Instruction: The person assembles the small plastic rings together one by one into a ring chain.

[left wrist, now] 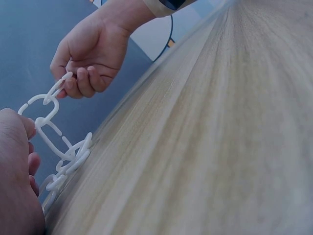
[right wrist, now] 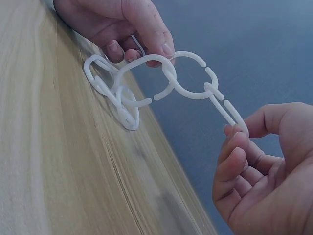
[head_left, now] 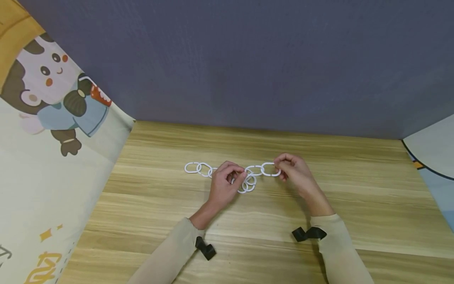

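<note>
A chain of white plastic oval links, each with a small gap in its side, stretches between the two hands. My right hand pinches the link at the chain's right end between thumb and fingers, and in the right wrist view that end link hangs into the neighbouring link. To its left, my left hand pinches the chain with thumb and forefinger, near where two links join. Several links droop in a bunch below the left fingers, close to the tabletop. Part of the chain is hidden behind the left hand.
More links of the chain lie on the wooden table left of the left hand. A dark blue-grey panel rises along the table's far edge. At the left stands a pale wall with a cartoon figure. Black straps circle both sleeves.
</note>
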`<state>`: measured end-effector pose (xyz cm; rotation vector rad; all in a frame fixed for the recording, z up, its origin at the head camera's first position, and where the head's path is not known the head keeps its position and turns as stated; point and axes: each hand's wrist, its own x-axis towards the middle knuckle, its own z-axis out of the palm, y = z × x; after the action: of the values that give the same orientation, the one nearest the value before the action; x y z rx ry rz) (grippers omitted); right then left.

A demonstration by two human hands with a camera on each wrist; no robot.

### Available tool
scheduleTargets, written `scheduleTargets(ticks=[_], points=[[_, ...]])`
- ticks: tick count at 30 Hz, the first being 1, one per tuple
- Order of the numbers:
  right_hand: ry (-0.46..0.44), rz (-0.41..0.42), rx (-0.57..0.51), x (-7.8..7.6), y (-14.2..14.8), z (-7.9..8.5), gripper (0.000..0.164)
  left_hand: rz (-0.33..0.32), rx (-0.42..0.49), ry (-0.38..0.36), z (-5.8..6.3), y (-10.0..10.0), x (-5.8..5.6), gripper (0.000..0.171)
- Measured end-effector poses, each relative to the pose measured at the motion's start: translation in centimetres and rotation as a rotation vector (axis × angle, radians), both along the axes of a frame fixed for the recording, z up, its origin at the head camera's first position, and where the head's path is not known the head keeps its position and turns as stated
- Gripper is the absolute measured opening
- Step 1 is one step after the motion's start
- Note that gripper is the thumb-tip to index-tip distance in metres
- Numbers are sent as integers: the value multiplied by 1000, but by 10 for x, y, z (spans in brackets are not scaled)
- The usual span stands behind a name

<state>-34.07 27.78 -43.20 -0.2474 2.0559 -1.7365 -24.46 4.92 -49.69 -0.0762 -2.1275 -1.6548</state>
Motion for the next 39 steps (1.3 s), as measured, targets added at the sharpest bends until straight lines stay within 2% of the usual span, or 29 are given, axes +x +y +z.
scheduleTargets(ticks=[14,24,30,34,39], points=[[23,-6,9,-2,6,4,18,-31,28,-11,-1,0,0,7],[48,-42,0,-4,12,7,17,-12,34,33,0,1,-1,7],[52,-48,-8,-5,13,8,17,58,59,56,-1,-14,-4,5],[45,-42,4,-6,17,7,18,129,93,45,-1,-32,-5,6],[44,-44,20,-7,23,5,16,205,87,52,0,-56,-3,5]])
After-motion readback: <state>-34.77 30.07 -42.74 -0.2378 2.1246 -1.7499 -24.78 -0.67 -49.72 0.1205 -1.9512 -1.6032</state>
